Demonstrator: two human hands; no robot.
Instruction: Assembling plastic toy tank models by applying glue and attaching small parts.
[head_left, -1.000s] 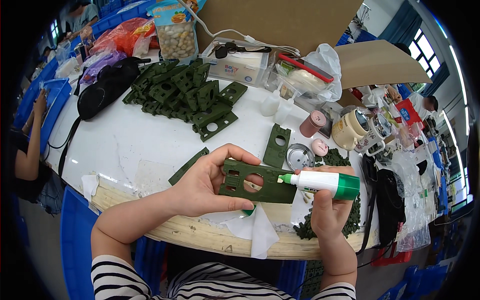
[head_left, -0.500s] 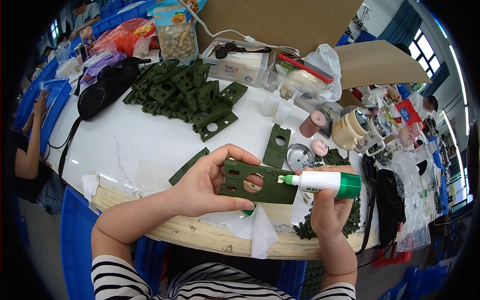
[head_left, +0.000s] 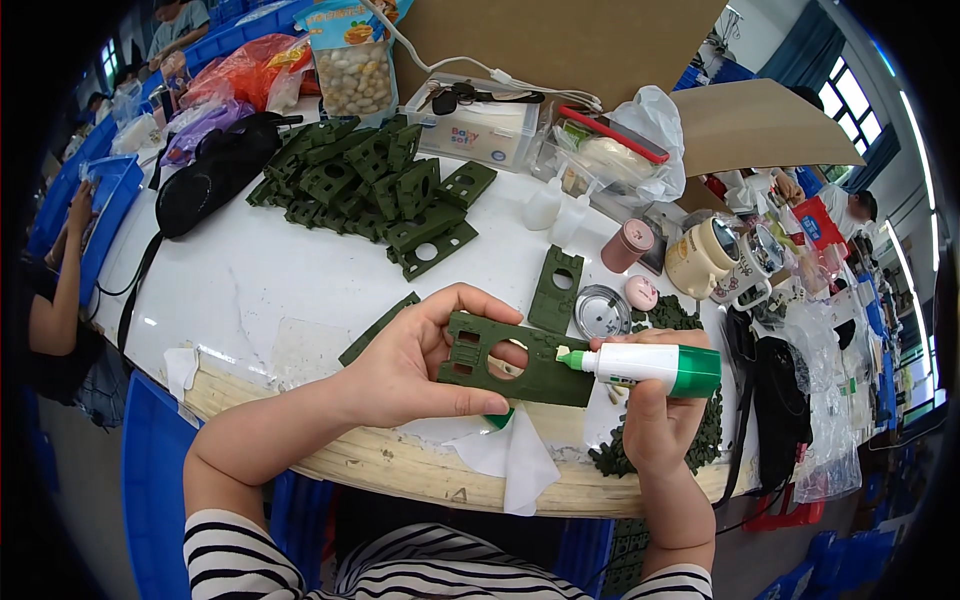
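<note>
My left hand [head_left: 400, 368] grips one end of a dark green plastic plate [head_left: 555, 380], thumb at the lower edge and fingers at the upper edge. The plate has a large round hole and small square openings. In my right hand [head_left: 662, 430] lies a white-and-green squeeze bottle [head_left: 645, 365], held sideways. Its narrow green nozzle touches the plate's face right of the round hole, beside a small pale patch. Behind, a similar green plate [head_left: 556, 290] lies on the table. Another plate [head_left: 378, 328] lies partly hidden behind my left hand.
A heap of green plates [head_left: 350, 180] covers the table's far middle. Small dark green pieces [head_left: 700, 440] lie right, around my right hand. A round clear dish [head_left: 602, 312], pink tin [head_left: 628, 246] and mugs [head_left: 703, 258] stand beyond. White paper [head_left: 525, 465] hangs over the front edge.
The bottle's nozzle has shifted very slightly, and the plate is tilted a little differently. Both hands keep their hold.
</note>
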